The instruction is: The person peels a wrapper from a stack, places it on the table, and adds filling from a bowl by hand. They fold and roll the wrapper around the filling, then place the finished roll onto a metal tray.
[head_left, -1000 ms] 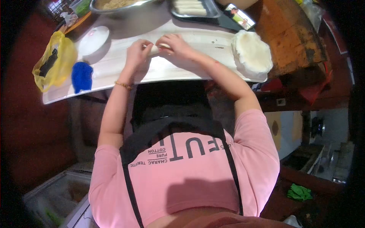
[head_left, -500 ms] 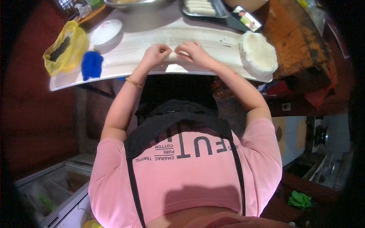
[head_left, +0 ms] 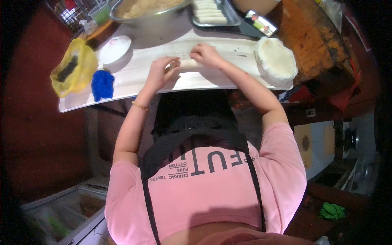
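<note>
A pale uncooked spring roll (head_left: pixel 188 64) lies across the white board (head_left: pixel 151 51) in front of me. At its left end, my left hand (head_left: pixel 162 72) has thumb and fingers bent around the tip. My right hand (head_left: pixel 207 55) curls its fingers onto the roll's right end. Further right sits a round stack of thin white wrappers (head_left: pixel 277 59). Finished rolls lie side by side in a metal tray (head_left: pixel 232 14) beyond my right hand.
A large metal bowl of filling (head_left: pixel 118 16) stands at the back. On the left are a white bowl (head_left: pixel 115 49), a blue cloth (head_left: pixel 102 85) and a yellow plastic bag (head_left: pixel 83 69). A phone (head_left: pixel 261 23) lies beside the tray. A wooden table (head_left: pixel 314 41) is at right.
My hands have moved apart, toward the ends of the roll, so its middle now shows. The camera view has tilted up a little, showing more of the bowl and tray.
</note>
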Demonstrator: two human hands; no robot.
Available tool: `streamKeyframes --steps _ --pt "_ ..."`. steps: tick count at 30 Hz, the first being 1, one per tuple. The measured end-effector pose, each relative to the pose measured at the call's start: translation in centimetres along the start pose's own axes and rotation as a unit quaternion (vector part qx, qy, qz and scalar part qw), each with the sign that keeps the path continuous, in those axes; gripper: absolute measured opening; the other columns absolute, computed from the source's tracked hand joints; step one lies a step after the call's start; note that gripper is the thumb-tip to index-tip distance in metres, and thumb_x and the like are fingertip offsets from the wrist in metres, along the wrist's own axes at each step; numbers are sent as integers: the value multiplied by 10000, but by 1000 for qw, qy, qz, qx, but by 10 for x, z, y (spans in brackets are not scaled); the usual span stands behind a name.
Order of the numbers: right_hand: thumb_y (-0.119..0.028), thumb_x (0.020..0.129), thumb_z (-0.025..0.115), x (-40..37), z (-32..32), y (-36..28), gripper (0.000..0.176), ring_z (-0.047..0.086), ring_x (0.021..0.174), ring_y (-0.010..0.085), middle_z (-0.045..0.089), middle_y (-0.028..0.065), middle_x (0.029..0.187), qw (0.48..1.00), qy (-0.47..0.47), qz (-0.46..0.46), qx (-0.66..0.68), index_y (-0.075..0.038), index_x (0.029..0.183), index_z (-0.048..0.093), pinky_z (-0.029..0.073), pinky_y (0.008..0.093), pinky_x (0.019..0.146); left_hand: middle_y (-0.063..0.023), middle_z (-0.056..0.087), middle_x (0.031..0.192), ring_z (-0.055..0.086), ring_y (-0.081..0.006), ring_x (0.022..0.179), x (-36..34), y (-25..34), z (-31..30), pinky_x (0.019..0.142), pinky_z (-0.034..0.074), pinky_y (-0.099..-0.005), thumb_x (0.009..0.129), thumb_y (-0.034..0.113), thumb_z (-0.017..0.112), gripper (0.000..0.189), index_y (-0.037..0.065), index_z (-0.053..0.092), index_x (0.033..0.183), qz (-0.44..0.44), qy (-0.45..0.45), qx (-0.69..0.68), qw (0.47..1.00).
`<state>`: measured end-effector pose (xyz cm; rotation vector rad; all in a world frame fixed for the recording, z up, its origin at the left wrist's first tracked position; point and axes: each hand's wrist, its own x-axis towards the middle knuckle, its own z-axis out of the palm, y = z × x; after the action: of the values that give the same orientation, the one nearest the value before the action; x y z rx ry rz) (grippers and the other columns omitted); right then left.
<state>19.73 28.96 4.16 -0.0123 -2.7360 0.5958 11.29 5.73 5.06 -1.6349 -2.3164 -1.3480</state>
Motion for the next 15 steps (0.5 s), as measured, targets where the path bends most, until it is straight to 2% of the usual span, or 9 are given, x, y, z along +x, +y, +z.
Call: streamKeyframes --steps 2,3,5,6,8,9,11,13,15 --pt "-323 921 570 5 -6 -3 226 595 963 303 639 99 969 999 -8 33 4 -133 957 688 410 494 873 -132 684 1121 621 -311 1047 -1 -3 -3 921 478 -379 826 162 725 383 70 659 1192 -21 -25 -17 999" --pt "-323 921 570 5 -8 -5 226 595 963 303 639 99 969 999 -8 33 4 -133 957 688 410 494 873 -131 683 1137 626 -312 1033 -3 -8 -1 921 480 -384 820 155 732 438 83 628 1239 19 -8 29 999" --pt "-268 876 600 -4 -16 -29 188 600 964 300 636 108 984 991 96 -35 -81 -115 951 679 433 467 863 -130 682 1154 631 -314 1018 -3 -12 -1 921 482 -390 814 149 739 497 95 597 1287 58 9 73 996" --pt "-268 876 600 -12 -13 -38 188 600 964 300 636 108 984 992 95 -32 -82 -115 951 679 433 467 863 -131 688 1148 643 -316 1008 -1 -13 -1 929 478 -390 812 150 742 521 99 582 1306 54 7 67 996" --pt "-211 805 615 -27 -9 -57 198 599 965 285 629 111 995 959 106 -184 -191 -86 954 651 454 439 848 -132 695 1143 655 -318 997 5 -16 -1 937 475 -390 811 150 744 546 104 568 1325 56 3 59 997" --pt "-175 744 613 -32 -3 -63 254 594 952 274 621 108 990 934 140 -234 -230 -73 976 617 465 410 839 -137 704 1115 664 -321 993 9 -19 -1 953 466 -392 808 151 748 557 99 562 1330 15 -1 25 1000" --pt "-163 748 637 -33 6 -70 244 593 964 276 603 108 949 923 188 -227 -247 -56 957 574 461 402 873 -141 714 1087 674 -324 989 19 -27 -1 968 458 -393 805 152 751 569 93 556 1336 -18 -11 -13 1000" --pt "-148 744 629 -26 11 -64 252 594 956 269 612 107 957 932 169 -204 -249 -58 975 583 469 393 854 -95 740 987 683 -297 908 27 -33 -4 913 470 -379 797 170 751 555 88 570 1315 29 28 68 997" --pt "-132 740 622 -18 11 -58 265 595 948 263 622 107 964 939 151 -184 -247 -60 993 593 476 383 834 -117 724 1018 671 -297 939 40 -36 -5 919 471 -391 794 178 756 534 68 584 1287 15 20 44 999"
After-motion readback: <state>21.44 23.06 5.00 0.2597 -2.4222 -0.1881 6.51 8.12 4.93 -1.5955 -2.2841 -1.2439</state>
